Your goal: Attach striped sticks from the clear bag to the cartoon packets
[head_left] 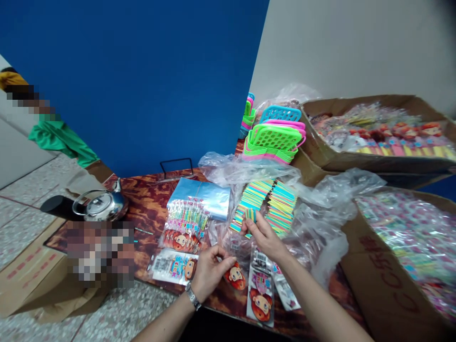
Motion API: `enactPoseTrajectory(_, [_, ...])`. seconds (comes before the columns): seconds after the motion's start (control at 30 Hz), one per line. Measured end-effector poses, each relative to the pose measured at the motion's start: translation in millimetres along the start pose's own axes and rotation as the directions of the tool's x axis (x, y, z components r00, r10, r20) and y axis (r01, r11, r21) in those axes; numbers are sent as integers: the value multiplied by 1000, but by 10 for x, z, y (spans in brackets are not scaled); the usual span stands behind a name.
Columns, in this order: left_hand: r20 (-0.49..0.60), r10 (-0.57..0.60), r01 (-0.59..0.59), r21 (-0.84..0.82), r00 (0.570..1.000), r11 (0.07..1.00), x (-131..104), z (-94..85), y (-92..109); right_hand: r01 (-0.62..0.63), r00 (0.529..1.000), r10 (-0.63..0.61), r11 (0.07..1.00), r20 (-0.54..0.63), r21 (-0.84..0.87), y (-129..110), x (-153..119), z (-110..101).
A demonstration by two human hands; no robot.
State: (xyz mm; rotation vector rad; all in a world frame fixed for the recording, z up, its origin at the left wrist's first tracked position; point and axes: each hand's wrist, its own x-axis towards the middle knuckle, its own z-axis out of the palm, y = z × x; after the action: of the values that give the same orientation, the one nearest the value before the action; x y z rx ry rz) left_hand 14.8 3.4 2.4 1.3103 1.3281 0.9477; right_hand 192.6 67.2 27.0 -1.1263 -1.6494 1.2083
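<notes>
My right hand [263, 232] is closed around a small bundle of coloured sticks [251, 215], blue, yellow and pink. It hovers over a large pile of similar flat sticks [281, 209] lying in two rows on clear plastic. My left hand [211, 270], with a metal watch on the wrist, pinches the edge of a clear packet printed with a red-haired cartoon face [235, 276]. Its fingertips partly cover the packet. Beside it on the right, another printed packet [261, 299] lies on the table. A fanned stack of filled packets [185, 228] rests left of my hands.
Blue plastic sheets [217, 194] lie behind the stack. Coloured plastic baskets [276, 137] stand at the back. Open cartons of packets [399, 128] fill the right side. A metal kettle [101, 206] sits on the left, near a green sleeve [62, 137] of another person.
</notes>
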Motion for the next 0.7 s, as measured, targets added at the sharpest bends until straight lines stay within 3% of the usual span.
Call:
enactPoseTrajectory(0.17, [0, 26, -26, 19, 1000, 999, -25, 2, -26, 16, 1000, -19, 981, -16, -192, -26, -16, 4])
enactPoseTrajectory(0.37, [6, 11, -11, -9, 1000, 1000, -47, 9, -72, -36, 997, -4, 838, -73, -545, 186, 83, 3])
enactPoseTrajectory(0.5, [-17, 5, -5, -11, 1000, 1000, -57, -10, -39, 28, 996, -65, 861, -56, -508, 163, 59, 30])
enactPoseTrajectory(0.7, [-24, 14, -15, -55, 1000, 998, -67, -25, -6, 230, 955, -292, 836, -49, -497, -65, -141, 126])
